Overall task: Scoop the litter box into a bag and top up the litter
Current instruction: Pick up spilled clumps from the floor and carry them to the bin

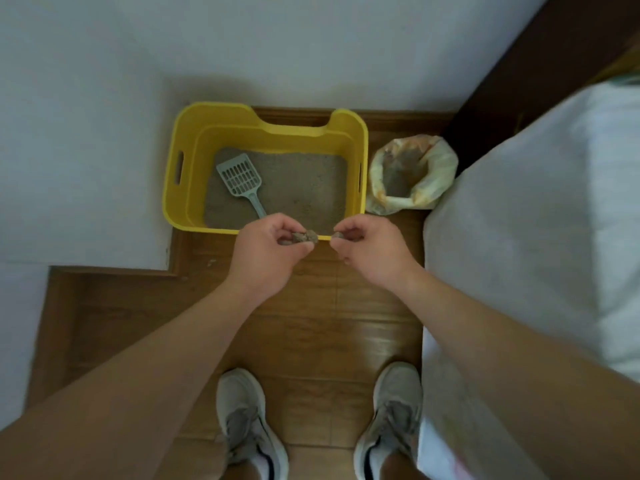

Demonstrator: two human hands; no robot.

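A yellow litter box (180, 188) stands on the wooden floor against the white wall, with grey litter (304, 188) inside. A pale blue slotted scoop (242, 181) lies on the litter at the left, handle pointing toward me. An open plastic bag (440, 174) holding grey litter sits just right of the box. My left hand (270, 258) pinches a grey-brown litter clump (304, 237) above the box's near rim. My right hand (370, 251) pinches a smaller clump (338, 234) a short gap to the right.
A bed with a white cover (536, 220) fills the right side, its dark wooden frame (512, 81) behind the bag. A white wall corner (86, 202) juts out on the left. My two grey sneakers (242, 417) stand on the floor below the box.
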